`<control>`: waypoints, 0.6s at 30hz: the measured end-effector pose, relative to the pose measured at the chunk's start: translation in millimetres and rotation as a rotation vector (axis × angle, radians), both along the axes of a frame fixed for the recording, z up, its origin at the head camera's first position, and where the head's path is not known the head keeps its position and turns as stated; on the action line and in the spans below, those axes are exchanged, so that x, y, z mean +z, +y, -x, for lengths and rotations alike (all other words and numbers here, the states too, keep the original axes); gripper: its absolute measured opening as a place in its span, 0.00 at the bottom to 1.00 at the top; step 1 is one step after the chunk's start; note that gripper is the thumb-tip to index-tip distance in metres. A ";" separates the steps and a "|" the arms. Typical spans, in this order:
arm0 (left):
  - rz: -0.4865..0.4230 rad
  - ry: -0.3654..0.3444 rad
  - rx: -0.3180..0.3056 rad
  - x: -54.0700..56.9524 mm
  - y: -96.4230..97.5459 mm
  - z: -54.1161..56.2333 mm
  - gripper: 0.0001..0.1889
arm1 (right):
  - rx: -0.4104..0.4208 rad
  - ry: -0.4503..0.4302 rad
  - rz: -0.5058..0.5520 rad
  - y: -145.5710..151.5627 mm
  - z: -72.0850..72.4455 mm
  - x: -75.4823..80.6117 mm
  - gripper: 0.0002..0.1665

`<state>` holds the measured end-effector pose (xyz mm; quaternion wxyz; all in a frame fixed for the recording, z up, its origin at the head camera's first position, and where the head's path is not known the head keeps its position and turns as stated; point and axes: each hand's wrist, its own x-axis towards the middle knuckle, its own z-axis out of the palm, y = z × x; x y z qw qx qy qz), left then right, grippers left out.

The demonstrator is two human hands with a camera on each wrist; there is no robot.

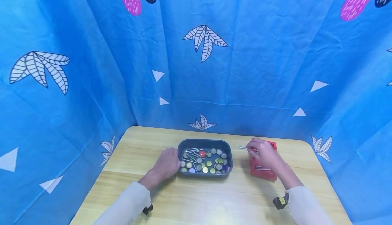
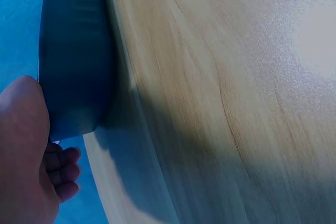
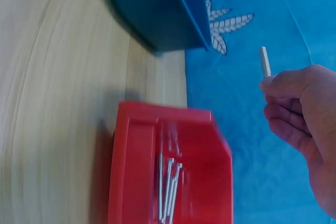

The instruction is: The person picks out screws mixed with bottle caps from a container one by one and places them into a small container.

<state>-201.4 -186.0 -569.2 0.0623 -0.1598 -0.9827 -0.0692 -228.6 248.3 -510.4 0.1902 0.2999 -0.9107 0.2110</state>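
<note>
Taking the dark tray [image 1: 204, 175] as landmark, we find its left end barred by the left hand [image 1: 167, 163], which rests against the wall. Before the tray, we see a broad bare stretch of table [image 1: 202, 201], flanked by two sleeves. To its right we note a narrower bare strip, bounded by the red bin [image 1: 270, 174]; above the strip's far part, a metal rod [image 1: 242, 147] juts tray-ward from the right hand [image 1: 264, 154]. Behind the tray, we find only a slim margin before the curtain [image 1: 226, 96]. Over its low-lying discs [image 1: 209, 163], the tray's top stands uncovered.
</note>
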 end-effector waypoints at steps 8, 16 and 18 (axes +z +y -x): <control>-0.013 0.002 -0.007 0.0 1.0 0.6 0.15 | -0.088 -0.008 0.004 27.1 -4.1 -6.6 0.13; -0.023 -0.004 -0.006 -0.1 0.6 1.8 0.15 | -0.161 0.007 -0.001 48.1 -6.7 -13.5 0.12; -0.021 -0.002 -0.004 -0.2 0.8 1.9 0.15 | -0.187 -0.011 -0.006 51.7 -6.8 -15.3 0.11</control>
